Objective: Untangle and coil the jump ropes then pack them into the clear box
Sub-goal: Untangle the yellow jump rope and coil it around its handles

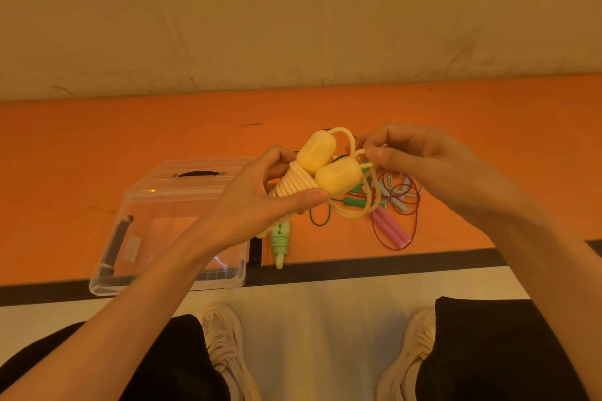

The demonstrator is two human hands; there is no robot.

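Observation:
My left hand [260, 198] grips a yellow jump rope [321, 166] by its two handles, with cord wound tightly round them. My right hand [420, 156] pinches a free loop of the same yellow cord just right of the handles. More yellow cord hangs below in loose loops. The clear box [136, 238] stands open on the orange table, lower left of my hands. A coiled green rope [280, 244] lies beside the box. A tangle of ropes [397, 202] with pink, green and pale handles and a dark red cord lies under my right hand.
The orange table [97, 140] has a black front edge [391, 265] and a pale wall behind it. The box's clear lid [195, 172] with a dark handle slot stands at the box's back. My knees and pale shoes show below the table edge.

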